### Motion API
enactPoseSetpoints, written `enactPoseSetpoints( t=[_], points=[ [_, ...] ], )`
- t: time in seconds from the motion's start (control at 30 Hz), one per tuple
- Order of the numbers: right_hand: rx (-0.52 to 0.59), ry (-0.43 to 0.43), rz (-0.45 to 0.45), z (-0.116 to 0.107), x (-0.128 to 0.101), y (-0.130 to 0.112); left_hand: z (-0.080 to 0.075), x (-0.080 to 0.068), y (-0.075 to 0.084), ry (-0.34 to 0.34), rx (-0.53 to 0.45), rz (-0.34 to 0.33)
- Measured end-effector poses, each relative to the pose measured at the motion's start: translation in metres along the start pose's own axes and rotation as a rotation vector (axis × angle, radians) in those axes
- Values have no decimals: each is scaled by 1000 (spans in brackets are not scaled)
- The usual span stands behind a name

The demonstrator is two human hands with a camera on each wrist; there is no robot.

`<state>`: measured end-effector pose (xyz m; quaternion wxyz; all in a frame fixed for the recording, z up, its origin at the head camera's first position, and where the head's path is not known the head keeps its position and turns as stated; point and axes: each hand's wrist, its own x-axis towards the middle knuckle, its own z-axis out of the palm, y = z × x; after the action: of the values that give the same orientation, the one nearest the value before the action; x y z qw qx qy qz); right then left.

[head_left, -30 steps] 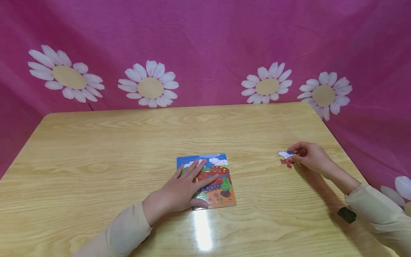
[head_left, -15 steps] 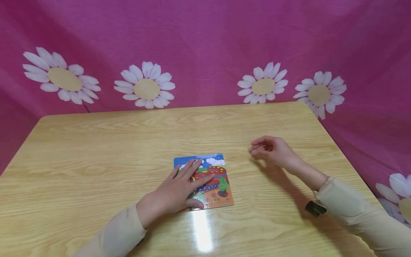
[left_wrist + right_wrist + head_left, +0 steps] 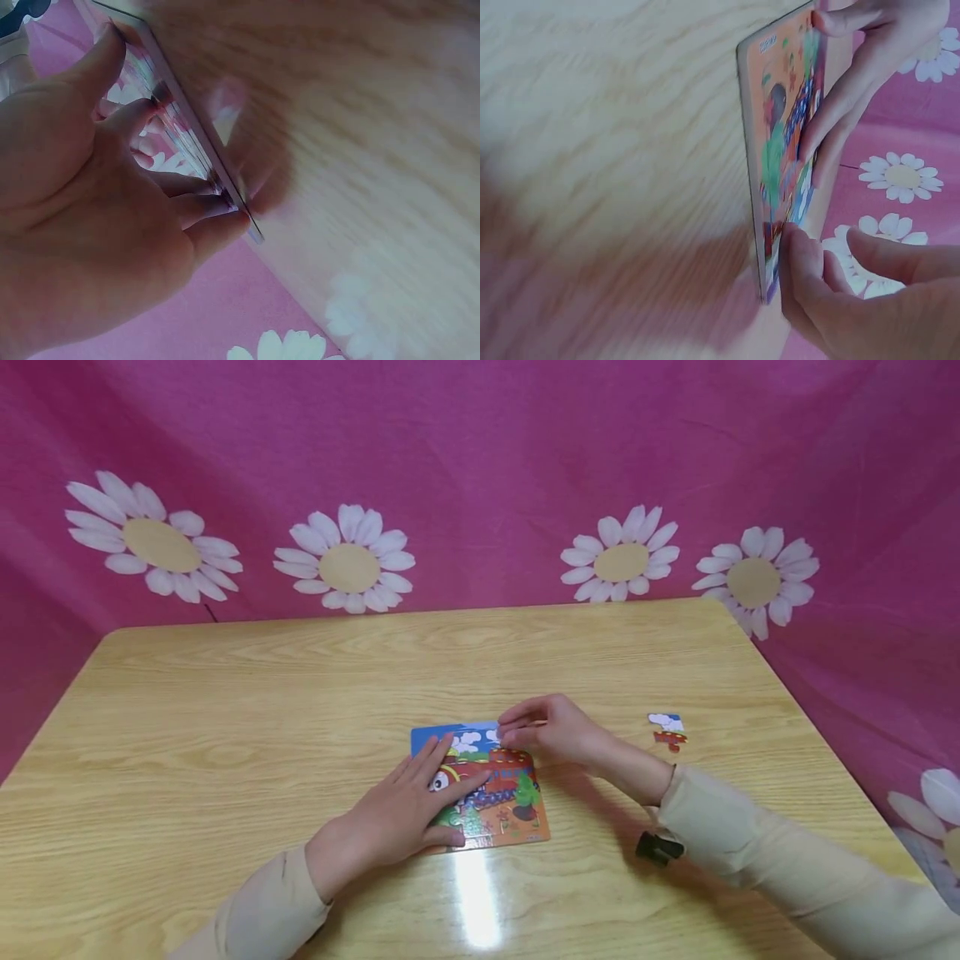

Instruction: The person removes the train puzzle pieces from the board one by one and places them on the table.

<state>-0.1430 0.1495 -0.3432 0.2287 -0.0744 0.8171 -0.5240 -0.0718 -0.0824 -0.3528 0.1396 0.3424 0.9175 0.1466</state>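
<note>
A colourful train jigsaw puzzle [image 3: 517, 810] lies flat in the middle of the wooden table [image 3: 225, 710]. My left hand [image 3: 416, 806] presses on its left half with straight, spread fingers; the left wrist view shows those fingers [image 3: 202, 210] lying along the puzzle's edge [image 3: 187, 142]. My right hand [image 3: 504, 735] is at the puzzle's top right corner, with curled fingertips pinching at the corner piece. In the right wrist view its fingers [image 3: 799, 262] touch the near end of the puzzle [image 3: 780, 127]. A loose white, blue and red puzzle piece [image 3: 667, 731] lies apart on the table to the right.
A pink cloth with white daisies [image 3: 345, 564] hangs behind and around the table. A small black device [image 3: 660, 849] sits at my right wrist. The table's right edge runs close to the loose piece.
My right hand left the loose piece on the table at the right and moved left to the puzzle's top right corner. The left hand stayed pressed on the puzzle.
</note>
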Motion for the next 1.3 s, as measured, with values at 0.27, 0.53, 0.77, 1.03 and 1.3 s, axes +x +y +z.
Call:
enactPoseSetpoints(
  t=[0.27,0.53,0.77,1.03,1.3],
  points=[
    [32,18,46,5,0,-6,0,0,0,-8,-20,-3],
    [68,32,58,8,6,-6,-1,0,-1,-42,-46,-43],
    [-105,78,2,17,13,-4,-1,1,-1,-38,-56,-32],
    [-295,137,-117,34,17,-8,-1,1,-2,-36,-47,-26],
    [-289,138,-131,26,16,-4,-1,1,-1,-33,-30,-29]
  ],
)
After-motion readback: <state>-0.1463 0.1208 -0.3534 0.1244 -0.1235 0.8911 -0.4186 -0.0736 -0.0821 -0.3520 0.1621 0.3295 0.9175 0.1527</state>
